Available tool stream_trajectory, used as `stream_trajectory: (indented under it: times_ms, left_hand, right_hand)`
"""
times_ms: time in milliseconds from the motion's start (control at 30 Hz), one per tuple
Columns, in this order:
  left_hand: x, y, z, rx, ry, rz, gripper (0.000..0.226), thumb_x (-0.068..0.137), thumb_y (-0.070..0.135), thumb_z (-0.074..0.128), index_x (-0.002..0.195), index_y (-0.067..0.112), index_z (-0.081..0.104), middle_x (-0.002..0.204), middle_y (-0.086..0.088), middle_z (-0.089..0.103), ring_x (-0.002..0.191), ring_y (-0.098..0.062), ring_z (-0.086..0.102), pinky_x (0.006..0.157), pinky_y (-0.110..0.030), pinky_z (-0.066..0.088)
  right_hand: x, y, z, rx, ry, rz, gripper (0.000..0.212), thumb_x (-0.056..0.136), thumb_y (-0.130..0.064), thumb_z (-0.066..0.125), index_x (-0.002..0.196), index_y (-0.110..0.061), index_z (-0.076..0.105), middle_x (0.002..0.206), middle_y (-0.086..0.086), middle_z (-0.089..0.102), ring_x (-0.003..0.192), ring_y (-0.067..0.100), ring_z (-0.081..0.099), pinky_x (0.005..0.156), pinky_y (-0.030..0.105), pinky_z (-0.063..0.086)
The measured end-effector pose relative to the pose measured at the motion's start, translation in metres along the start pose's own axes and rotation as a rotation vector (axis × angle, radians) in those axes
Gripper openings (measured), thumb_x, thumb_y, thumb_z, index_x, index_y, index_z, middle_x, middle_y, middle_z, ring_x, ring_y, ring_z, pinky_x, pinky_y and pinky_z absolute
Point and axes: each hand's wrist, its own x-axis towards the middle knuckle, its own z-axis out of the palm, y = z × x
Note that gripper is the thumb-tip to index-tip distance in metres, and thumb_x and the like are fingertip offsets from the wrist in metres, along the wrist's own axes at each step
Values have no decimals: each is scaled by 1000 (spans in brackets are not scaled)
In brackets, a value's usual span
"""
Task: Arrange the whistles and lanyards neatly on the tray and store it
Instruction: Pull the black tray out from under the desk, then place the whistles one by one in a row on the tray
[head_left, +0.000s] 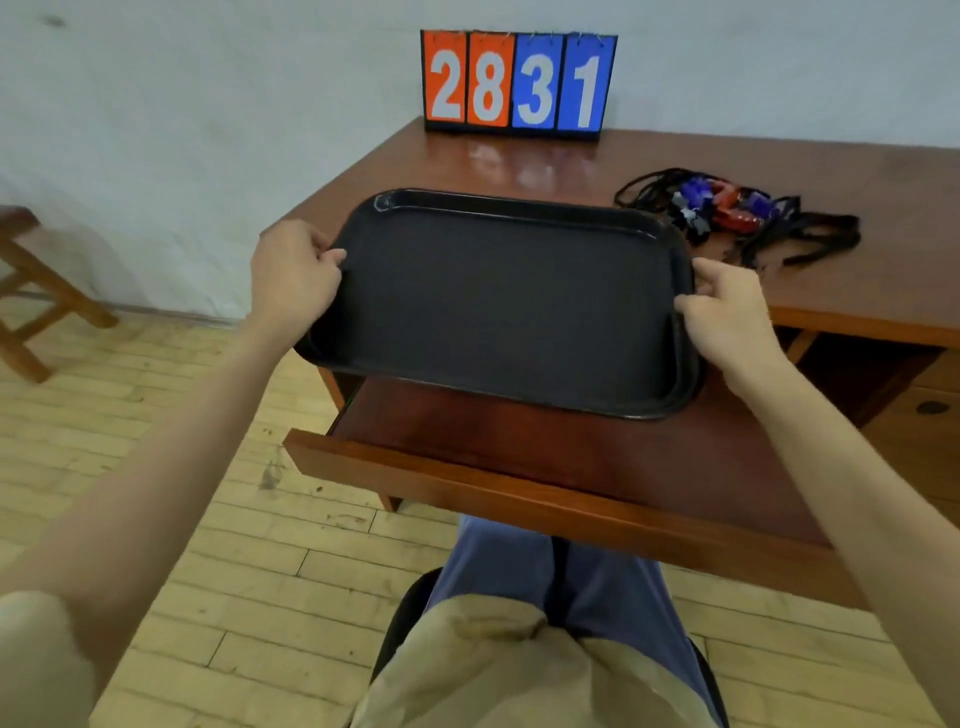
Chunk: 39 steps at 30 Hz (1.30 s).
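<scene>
Both hands (511, 296) grip the empty tray (498, 301) above the open drawer (519, 452); it needs setting on the counter (857, 291) beside the tangled whistles (737, 213).

Wooden desk (857, 171), glossy top. Far edge: flip scoreboard (519, 80) reading 28-31. Right side: tangled pile of whistles and lanyards (737, 213). Near side: drawer (519, 452) pulled open, nothing visible inside.

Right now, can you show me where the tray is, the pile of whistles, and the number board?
black tray (498, 291), head view, on its bare flat bottom.
whistles and lanyards (737, 213), head view, on a red whistle within the tangled pile.
flip scoreboard (519, 83), head view, on the blue card showing 3.
</scene>
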Motion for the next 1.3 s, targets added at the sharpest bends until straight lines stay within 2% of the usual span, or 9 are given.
stream_trajectory:
  times_ms: [100, 200, 333, 467, 633, 767, 900, 1100, 1300]
  left_hand:
    - [43, 7, 9, 34, -41, 29, 18, 89, 12, 57, 83, -1, 67, 85, -20, 66, 88, -35, 61, 75, -38, 45]
    - [86, 9, 22, 34, -126, 17, 16, 77, -1, 50, 81, -6, 64, 80, -23, 62, 77, -35, 57, 65, -39, 45]
    - [140, 1, 45, 47, -131, 31, 23, 72, -3, 48, 84, -9, 67, 77, -26, 63, 75, -37, 58, 63, -39, 44]
    - [179, -7, 70, 76, -121, 32, 17, 74, -3, 48, 77, -8, 64, 76, -26, 61, 76, -37, 58, 65, -41, 46]
    - [212, -19, 92, 79, -161, 3, 11, 77, -2, 49, 77, 8, 53, 79, -13, 52, 77, -26, 46, 68, -32, 36]
    - [234, -24, 107, 51, -205, -31, 12, 79, 0, 49, 80, 8, 58, 82, -14, 57, 83, -33, 56, 70, -33, 40]
    - [249, -29, 121, 21, -219, -59, 16, 78, -1, 48, 83, 1, 64, 83, -18, 62, 84, -35, 58, 71, -35, 43]
    - [242, -20, 136, -18, -221, -47, 12, 82, 1, 52, 76, 9, 59, 81, -12, 58, 78, -27, 54, 75, -40, 50]
    - [230, -7, 143, -13, -241, -23, 9, 83, 5, 55, 77, 12, 58, 83, -15, 61, 77, -29, 57, 74, -43, 53]
  right_hand:
    - [46, -12, 12, 28, 36, 41, 32, 84, 4, 43, 113, 4, 58, 102, 23, 65, 98, 40, 61, 81, 52, 53]
    - [89, -25, 26, 27, 59, 49, 34, 81, 5, 40, 108, 1, 61, 112, 19, 64, 95, 35, 62, 67, 40, 46]
    - [140, -44, 39, 31, 72, 36, 42, 84, 5, 41, 121, -7, 58, 123, 11, 59, 107, 21, 53, 83, 38, 48]
    - [184, -53, 56, -10, -18, 53, 49, 88, 5, 43, 136, -2, 46, 141, 15, 48, 124, 28, 48, 99, 39, 46]
    - [216, -42, 85, -7, -52, 113, 49, 88, 7, 41, 136, 0, 47, 138, 19, 51, 122, 31, 51, 85, 30, 43]
    - [236, -35, 101, 18, -50, 158, 46, 87, 10, 41, 132, 4, 50, 135, 20, 53, 124, 31, 49, 95, 33, 43]
    - [250, -30, 109, -1, -62, 151, 50, 87, 11, 42, 136, 2, 45, 140, 18, 48, 129, 31, 45, 89, 27, 39]
    - [251, -12, 103, -133, -76, 152, 50, 85, 10, 39, 134, 3, 47, 133, 22, 53, 120, 36, 52, 98, 41, 44]
    - [241, 4, 86, -291, -95, 123, 55, 85, 6, 43, 139, -4, 43, 132, 22, 52, 112, 36, 56, 85, 41, 49]
